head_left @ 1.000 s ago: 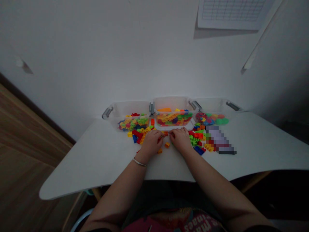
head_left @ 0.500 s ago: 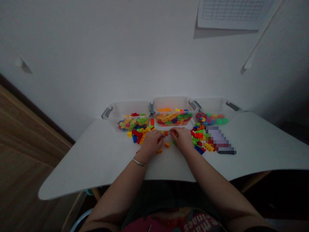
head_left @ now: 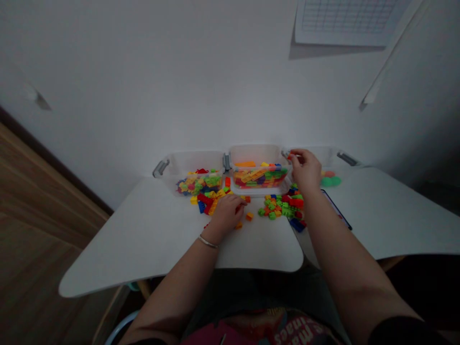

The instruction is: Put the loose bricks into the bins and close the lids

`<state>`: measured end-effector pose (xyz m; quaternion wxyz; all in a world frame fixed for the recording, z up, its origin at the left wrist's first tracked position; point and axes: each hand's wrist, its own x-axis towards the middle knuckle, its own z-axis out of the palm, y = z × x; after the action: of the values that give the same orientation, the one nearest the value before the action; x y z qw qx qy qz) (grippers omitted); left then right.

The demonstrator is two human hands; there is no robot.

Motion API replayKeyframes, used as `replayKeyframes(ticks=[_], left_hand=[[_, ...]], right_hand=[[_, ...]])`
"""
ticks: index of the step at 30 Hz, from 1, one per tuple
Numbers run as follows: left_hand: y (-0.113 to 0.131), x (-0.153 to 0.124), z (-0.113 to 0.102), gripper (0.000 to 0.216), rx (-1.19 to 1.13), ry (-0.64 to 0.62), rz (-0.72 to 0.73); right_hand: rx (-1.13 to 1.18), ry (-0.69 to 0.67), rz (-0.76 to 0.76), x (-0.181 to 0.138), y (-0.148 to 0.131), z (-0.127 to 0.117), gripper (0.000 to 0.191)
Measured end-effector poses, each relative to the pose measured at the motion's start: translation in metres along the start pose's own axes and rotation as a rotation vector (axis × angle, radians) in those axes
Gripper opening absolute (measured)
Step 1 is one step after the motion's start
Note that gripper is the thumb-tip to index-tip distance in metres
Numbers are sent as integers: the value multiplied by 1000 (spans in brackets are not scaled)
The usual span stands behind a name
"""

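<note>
My left hand rests curled on the white table among loose coloured bricks, its fingertips touching small red and orange pieces. Whether it holds one I cannot make out. My right hand is raised over the edge between the middle bin and the right bin, fingers pinched on a small red brick. A heap of green, red and blue bricks lies on the table below my right wrist.
Three clear plastic bins with grey handles stand in a row against the wall; the left bin holds mixed bricks. More bricks lie in front of it. A dark flat object lies right of my forearm. A wooden floor lies left.
My right hand has lifted from the table centre and moved up and right to the bins, carrying a small red brick. The left hand has stayed put.
</note>
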<state>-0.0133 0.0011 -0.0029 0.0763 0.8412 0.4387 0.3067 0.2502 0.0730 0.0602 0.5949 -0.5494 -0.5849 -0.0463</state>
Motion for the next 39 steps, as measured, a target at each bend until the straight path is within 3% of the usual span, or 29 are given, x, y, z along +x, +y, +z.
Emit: replayKeyframes(ticks=[5, 9, 14, 22, 26, 31, 35, 39], left_hand=[[1, -2, -1, 15, 5, -1, 2], [3, 0, -1, 15, 11, -4, -6], [3, 0, -1, 16, 2, -7, -9], [2, 0, -1, 16, -10, -12, -13], [4, 0, -3, 15, -12, -11, -10], [9, 6, -3, 14, 21, -1, -11], [11, 12, 1, 15, 84, 7, -20], [9, 14, 5, 17, 204, 24, -63]], right_hand=[[-197, -234, -78, 3, 12, 7, 28], [-186, -297, -79, 0, 20, 12, 36], [-121, -278, -61, -1, 23, 14, 38], [100, -252, 91, -6, 19, 12, 28], [227, -144, 119, -9, 9, 10, 26], [222, -56, 43, -46, -13, 1, 25], [74, -319, -74, -91, -25, -1, 24], [-115, -589, -224, -115, -29, 5, 31]])
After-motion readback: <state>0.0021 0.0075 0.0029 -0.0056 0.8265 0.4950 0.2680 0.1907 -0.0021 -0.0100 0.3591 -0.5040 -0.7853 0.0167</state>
